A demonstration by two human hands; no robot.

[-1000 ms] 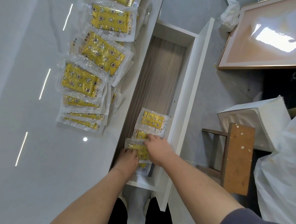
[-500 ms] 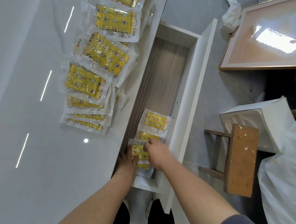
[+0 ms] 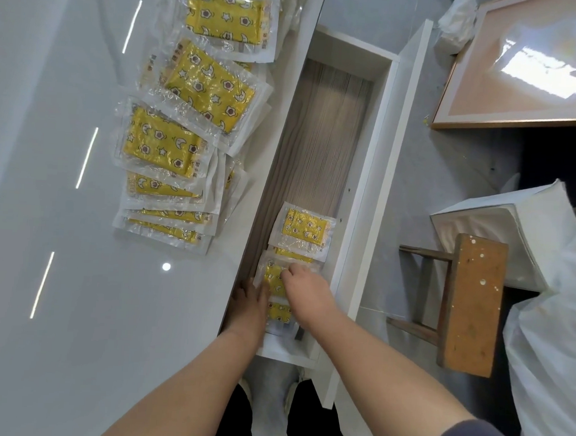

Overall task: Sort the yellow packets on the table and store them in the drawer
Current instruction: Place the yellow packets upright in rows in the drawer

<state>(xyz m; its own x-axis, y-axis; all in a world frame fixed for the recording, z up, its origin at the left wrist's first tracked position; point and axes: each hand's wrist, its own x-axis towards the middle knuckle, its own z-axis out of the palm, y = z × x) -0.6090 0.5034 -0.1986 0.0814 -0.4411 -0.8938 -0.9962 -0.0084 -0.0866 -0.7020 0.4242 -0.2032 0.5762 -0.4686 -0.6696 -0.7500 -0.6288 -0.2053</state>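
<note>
Seen from above, a person leans over an open white drawer (image 3: 365, 202) pulled out beside a glossy white desk (image 3: 44, 203). Both bare hands are down at the near end of the drawer. The left hand (image 3: 249, 299) lies flat along the drawer's left wall, fingers spread on the edge of a yellow packet (image 3: 274, 277) in clear wrap. The right hand (image 3: 304, 288) rests on top of that same packet, fingertips curled and pressing it; whether it pinches the wrap I cannot tell. More packets lie under and just beyond it, the farthest one (image 3: 304, 230) flat on the drawer's wood-grain floor. On the desk, a loose overlapping row of yellow packets (image 3: 163, 142) runs along the edge nearest the drawer. A wooden stool (image 3: 473, 303) stands on the floor to the right.
</note>
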